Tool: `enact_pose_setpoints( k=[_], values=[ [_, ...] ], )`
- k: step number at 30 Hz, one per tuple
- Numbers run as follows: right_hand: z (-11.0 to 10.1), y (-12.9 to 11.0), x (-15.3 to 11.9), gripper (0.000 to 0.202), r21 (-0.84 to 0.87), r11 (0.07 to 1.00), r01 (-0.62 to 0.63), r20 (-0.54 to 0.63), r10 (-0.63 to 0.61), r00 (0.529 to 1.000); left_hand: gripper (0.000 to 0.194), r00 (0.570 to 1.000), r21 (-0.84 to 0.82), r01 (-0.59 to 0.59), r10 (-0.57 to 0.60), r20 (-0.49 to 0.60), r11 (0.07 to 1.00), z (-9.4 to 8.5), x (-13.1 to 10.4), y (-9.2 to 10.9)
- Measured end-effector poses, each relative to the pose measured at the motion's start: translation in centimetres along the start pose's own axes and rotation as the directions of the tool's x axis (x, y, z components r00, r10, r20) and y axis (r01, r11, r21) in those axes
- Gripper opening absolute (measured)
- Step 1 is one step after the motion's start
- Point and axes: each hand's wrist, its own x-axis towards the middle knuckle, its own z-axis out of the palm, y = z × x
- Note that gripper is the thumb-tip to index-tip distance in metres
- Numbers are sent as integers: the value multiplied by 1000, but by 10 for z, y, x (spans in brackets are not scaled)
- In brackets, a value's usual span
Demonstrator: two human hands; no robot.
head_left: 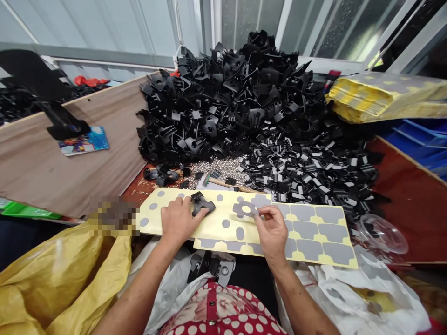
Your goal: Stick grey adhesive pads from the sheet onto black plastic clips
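Looks like a small workshop for piecework assembly: heaped high with black moulded plastic parts, scattered with tiny shiny metal pieces, equipped with a green-headed, wooden-handled hammer and pale yellow sheets of grey die-cut stickers, walled in pale corrugated panels.

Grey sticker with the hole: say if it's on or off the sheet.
Off: the right hand pinches the grey sticker by its edge, above the yellow sheet.
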Motion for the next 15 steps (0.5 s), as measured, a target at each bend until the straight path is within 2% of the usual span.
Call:
enact_pose_setpoints(
  k=[2, 5, 6, 8, 10, 12, 13, 15],
  values=[
    [-4, -3, -1, 12, -25, 1000, 0, 5, 0, 1000, 50, 996, -156, -87, 83, -32, 984, 5, 4, 8],
    [-6, -9, 0, 11, -40, 999, -25, 37, 26, 999, 20, 979, -423, -204, 171, -115, 883, 9, 6, 12],
    [-6, -11, 1, 10, -40, 999, -36, 52, 38, 998, 14, 973, -469, -228, 188, -130, 854, 9, 6, 11],
    [-7, -17, 2, 9, -43, 997, -64, 90, 68, 994, 15, 973, -556, -230, 179, -146, 798, 7, 3, 8],
    [-8, -23, 3, 8, -40, 993, -108, 132, 112, 985, 18, 990, -746, -144, 94, -109, 650, 4, -1, 2],
    [-8, -28, 5, 7, -27, 988, -154, 163, 156, 974, 27, 1000, -914, 15, -15, 9, 405, 1, -6, -3],
    [-8, -30, 5, 8, -20, 985, -171, 173, 172, 970, 34, 996, -952, 85, -45, 75, 295, 0, -8, -5],
    [-7, -33, 5, 8, -8, 982, -190, 189, 188, 964, 52, 985, -967, 172, -44, 167, 189, -3, -12, -8]
  ],
)
